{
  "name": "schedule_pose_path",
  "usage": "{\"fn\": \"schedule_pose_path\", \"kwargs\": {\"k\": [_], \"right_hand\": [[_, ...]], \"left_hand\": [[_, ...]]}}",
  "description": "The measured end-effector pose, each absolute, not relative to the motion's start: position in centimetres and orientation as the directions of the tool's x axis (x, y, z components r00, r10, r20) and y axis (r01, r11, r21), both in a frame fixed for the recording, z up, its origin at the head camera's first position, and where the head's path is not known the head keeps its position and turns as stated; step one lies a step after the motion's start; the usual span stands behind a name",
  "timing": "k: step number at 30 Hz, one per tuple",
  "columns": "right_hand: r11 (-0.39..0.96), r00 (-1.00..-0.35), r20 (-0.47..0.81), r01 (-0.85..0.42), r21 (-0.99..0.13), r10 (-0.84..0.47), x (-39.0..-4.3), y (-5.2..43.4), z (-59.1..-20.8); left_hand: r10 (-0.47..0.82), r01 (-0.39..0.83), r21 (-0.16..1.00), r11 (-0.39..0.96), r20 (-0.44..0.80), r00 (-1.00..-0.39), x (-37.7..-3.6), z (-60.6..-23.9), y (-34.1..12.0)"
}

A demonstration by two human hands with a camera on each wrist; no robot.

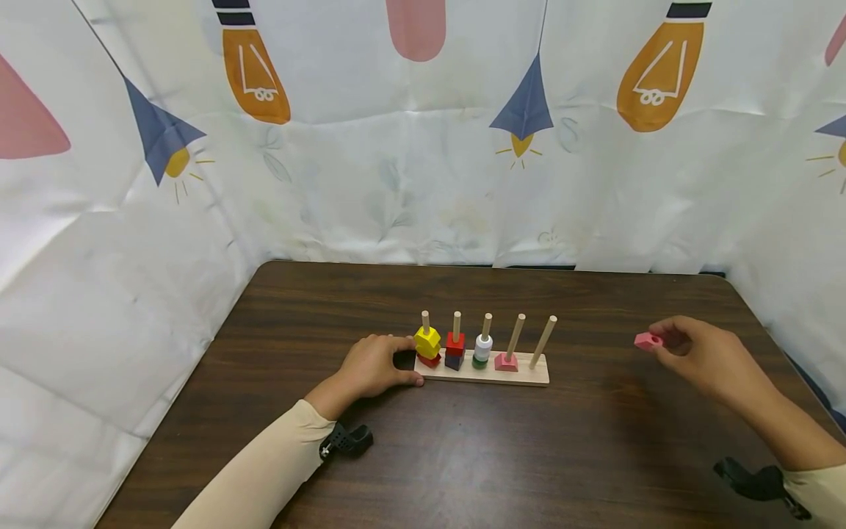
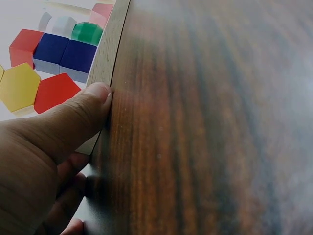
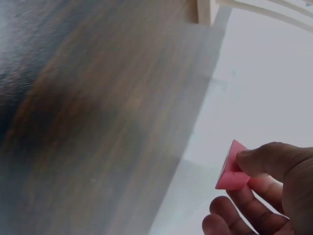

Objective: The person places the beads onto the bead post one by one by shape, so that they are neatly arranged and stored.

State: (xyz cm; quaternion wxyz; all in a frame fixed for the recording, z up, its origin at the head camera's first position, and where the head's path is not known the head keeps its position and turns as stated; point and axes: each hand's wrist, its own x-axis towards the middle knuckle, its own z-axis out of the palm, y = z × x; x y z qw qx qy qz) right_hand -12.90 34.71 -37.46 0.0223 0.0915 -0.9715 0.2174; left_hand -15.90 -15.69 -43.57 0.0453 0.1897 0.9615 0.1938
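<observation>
My left hand (image 1: 373, 365) grips the left end of a wooden peg board (image 1: 485, 375), thumb along its front edge. Yellow blocks (image 1: 427, 342) sit above a red one on the leftmost peg. On the neighbouring peg a red block (image 1: 454, 344) tops dark blue blocks (image 2: 78, 55). White pieces (image 1: 483, 347) rest over a green one (image 2: 87, 32) on the middle peg. A pink block (image 1: 507, 362) lies at the foot of the following peg; the rightmost peg (image 1: 543, 342) is bare. Off to the right, my right hand (image 1: 710, 360) pinches another pink block (image 3: 234, 169) above the table.
The board stands on a dark brown wood-grain table (image 1: 463, 455). White cloth (image 1: 410, 198) printed with lamps and bulbs hangs behind the table and along its sides. A dark wrist device (image 1: 346, 441) is strapped on the left wrist, another (image 1: 756, 481) on the right.
</observation>
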Motion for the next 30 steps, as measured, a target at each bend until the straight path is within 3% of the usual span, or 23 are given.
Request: {"fn": "schedule_pose_path", "kwargs": {"k": [13, 30], "right_hand": [[0.877, -0.972, 0.134, -0.231, -0.422, -0.192, -12.9, 33.2, -34.7], [0.841, -0.921, 0.239, -0.382, -0.384, -0.309, -12.7, 30.7, -32.5]], "left_hand": [[0.388, 0.353, 0.380, 0.855, -0.017, -0.922, -15.9, -43.5, -15.7], [0.378, 0.342, 0.386, 0.857, -0.020, -0.925, -15.9, -43.4, -15.6]]}}
